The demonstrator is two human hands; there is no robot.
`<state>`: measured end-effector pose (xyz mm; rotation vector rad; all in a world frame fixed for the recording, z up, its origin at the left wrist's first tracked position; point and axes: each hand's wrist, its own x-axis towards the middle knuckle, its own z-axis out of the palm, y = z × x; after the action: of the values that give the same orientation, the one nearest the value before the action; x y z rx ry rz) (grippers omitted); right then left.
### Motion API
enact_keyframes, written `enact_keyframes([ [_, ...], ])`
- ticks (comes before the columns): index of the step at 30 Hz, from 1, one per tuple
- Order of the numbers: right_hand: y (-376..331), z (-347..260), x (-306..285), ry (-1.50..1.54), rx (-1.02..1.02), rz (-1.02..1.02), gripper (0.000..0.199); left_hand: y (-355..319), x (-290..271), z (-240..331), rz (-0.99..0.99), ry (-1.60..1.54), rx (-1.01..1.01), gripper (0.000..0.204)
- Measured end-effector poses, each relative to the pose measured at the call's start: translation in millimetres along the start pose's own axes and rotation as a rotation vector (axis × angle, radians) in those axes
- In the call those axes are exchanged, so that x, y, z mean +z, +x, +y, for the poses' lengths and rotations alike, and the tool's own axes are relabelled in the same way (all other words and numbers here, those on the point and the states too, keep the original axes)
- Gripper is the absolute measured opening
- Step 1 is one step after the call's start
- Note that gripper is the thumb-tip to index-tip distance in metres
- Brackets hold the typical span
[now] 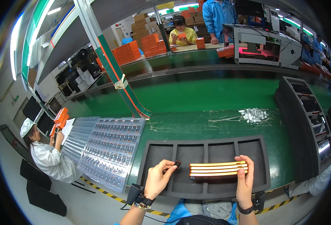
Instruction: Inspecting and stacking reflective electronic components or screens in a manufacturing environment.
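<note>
My left hand (159, 179) pinches a small black piece with a thin orange edge (177, 164) between thumb and fingertips. My right hand (245, 178) grips the right end of a short stack of flat slabs with shiny orange-gold edges (214, 169), thumb in front and fingers behind. Under both hands lies a black foam tray (205, 141) with several rectangular compartments. The stack hangs over its middle and right compartments, and the black piece is a little left of the stack's near end. The slabs' faces are mostly hidden.
Clear plastic trays (111, 150) of small dark parts lie to the left. At the right stands a pile of black foam trays (304, 123). Silvery scraps (254, 115) litter the green bench (188, 93). A green post (122, 84) rises behind. Co-workers sit left and across.
</note>
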<state>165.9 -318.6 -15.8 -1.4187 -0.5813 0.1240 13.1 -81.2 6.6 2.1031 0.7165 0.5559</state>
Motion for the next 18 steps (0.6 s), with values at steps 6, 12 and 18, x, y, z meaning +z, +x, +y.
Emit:
enact_keyframes([
  [6,0.7,-0.5,-0.1,-0.033,-0.007,0.01,0.043,18.5,3.4,-3.9,0.078,0.14,0.185,0.013],
  [12,0.4,-0.3,-0.4,-0.023,-0.012,0.006,0.044,34.4,7.6,-0.3,0.032,0.429,0.363,0.014],
  [18,0.5,2.0,-0.9,0.008,-0.002,0.004,0.044,49.3,6.1,7.4,0.016,0.291,0.41,0.012],
])
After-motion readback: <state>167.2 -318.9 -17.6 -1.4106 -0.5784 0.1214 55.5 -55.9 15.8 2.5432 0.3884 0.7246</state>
